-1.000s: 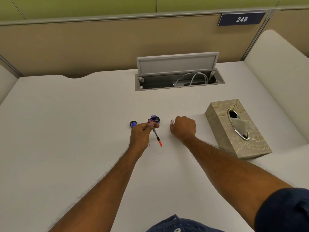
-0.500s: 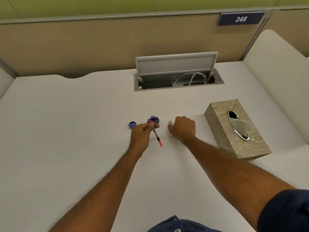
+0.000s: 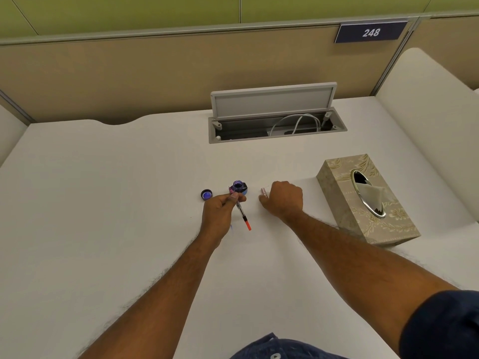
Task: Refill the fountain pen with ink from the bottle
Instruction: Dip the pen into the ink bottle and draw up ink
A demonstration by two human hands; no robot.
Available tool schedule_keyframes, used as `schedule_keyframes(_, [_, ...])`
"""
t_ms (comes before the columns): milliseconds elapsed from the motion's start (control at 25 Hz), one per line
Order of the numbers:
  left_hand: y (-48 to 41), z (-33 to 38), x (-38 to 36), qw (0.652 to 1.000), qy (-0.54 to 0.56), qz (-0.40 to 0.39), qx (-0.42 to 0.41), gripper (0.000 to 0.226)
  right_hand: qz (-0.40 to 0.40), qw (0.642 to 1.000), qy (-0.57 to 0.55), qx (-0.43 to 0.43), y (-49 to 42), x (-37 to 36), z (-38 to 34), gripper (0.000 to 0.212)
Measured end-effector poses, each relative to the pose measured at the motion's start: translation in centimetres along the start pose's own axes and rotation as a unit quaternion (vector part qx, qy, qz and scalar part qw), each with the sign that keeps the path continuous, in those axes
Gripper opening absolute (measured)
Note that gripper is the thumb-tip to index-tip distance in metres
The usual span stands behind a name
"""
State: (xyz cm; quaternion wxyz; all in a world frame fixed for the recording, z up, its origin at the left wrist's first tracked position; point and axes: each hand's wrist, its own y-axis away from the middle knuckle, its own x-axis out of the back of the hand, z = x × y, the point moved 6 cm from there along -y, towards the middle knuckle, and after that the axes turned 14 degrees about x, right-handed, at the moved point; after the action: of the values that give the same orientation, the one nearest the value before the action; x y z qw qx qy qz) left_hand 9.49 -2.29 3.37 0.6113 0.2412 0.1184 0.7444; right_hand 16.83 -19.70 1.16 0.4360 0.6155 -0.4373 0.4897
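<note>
the left hand (image 3: 219,209) has its fingers (image 3: 233,198) pinched shut around the front end of the slim fountain pen with a clear barrel and an orange-red tail (image 3: 243,216), and the pen slants so that its tip points into the mouth of the small, open glass bottle of violet-blue ink (image 3: 239,187), which stands on the tabletop (image 3: 103,203) just beyond the knuckles; whether the nib is under the ink cannot be told from here. the bottle's small round black cap, blue inside (image 3: 206,195), lies just beside it on the left. the right hand (image 3: 282,200) rests curled on the tabletop to the right of the bottle, closed loosely over a small pale pinkish piece (image 3: 263,192) that is too small to name. the step in hand looks like drawing ink, and doing it well probably means keeping the nib fully dipped, the pen steady, and working the filler at the tail slowly; the free bottle is light and could tip, so bracing it with the right hand would help, and a wipe from the beige, leaf-patterned tissue box (image 3: 363,203) well off to the right would catch drips. the tabletop is plain white and would show any spill. behind it sits an open grey cable hatch with white cords (image 3: 277,123), a tan partition, and a dark sign reading 248 (image 3: 371,32).
</note>
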Motion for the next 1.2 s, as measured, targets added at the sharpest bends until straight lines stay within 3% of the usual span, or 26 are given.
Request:
schedule_keyframes(160, [-0.1, -0.7, -0.3, 1.0, 0.009, -0.004, 0.013, 0.029, 0.049, 0.998, -0.031, -0.013, 0.2, 0.6, 0.1, 0.049])
schedule_keyframes(280, [-0.3, -2.1, -0.7, 0.999, 0.02, -0.005, 0.047, 0.028, 0.118, 0.978, -0.17, 0.022, 1.5, 1.3, -0.1, 0.032])
schedule_keyframes(400, [-0.5, -3.3, -1.1, 0.996, 0.044, -0.007, 0.077, 0.027, 0.028, 0.933, -0.351, 0.069, 4.3, 0.6, -1.1, 0.023])
schedule_keyframes(520, [-0.5, -3.4, -1.6, 0.993, 0.079, -0.016, 0.09, 0.026, -0.068, 0.891, -0.444, 0.067, 7.3, -1.5, -2.5, 0.026])
schedule_keyframes(800, [-0.8, -2.1, -2.8, 0.977, 0.16, -0.058, 0.132, 0.029, 0.095, 0.837, -0.539, -0.028, 8.7, -1.7, -2.3, 0.008])
schedule_keyframes(920, [-1.0, -1.5, -3.8, 0.976, 0.125, -0.117, 0.136, 0.03, 0.123, 0.832, -0.54, -0.028, 8.2, -0.4, -2.3, 0.005])
schedule_keyframes(1000, [-1.1, -1.4, -3.8, 0.986, 0.048, -0.109, 0.113, 0.032, 0.14, 0.836, -0.531, -0.017, 7.5, 0.8, -2.1, 0.006])
schedule_keyframes(1200, [-0.6, -0.3, -0.3, 0.987, -0.142, 0.055, -0.056, 0.028, 0.129, 0.899, -0.418, -0.015, 5.1, 2.1, -0.9, 0.01])
